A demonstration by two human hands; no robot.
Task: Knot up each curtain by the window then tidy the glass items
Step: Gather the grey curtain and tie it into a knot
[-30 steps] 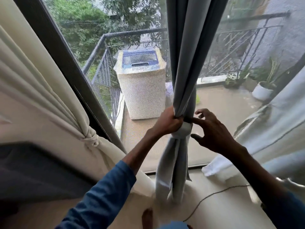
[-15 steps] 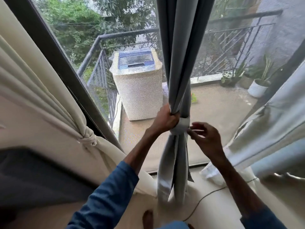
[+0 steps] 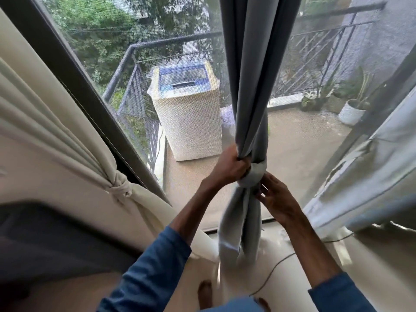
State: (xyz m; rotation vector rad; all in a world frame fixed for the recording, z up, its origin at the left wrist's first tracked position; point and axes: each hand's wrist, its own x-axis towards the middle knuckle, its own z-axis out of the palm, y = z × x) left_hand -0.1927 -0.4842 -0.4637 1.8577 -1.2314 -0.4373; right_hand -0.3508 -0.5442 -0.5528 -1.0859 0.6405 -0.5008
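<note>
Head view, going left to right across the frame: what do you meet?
knotted cream curtain → washing machine → left hand → knotted grey curtain → right hand → white plant pot

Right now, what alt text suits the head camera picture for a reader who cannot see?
A person's left hand grips a grey curtain just above a knot while the right hand touches the knot from below. A cream curtain beside it is already knotted.
</note>
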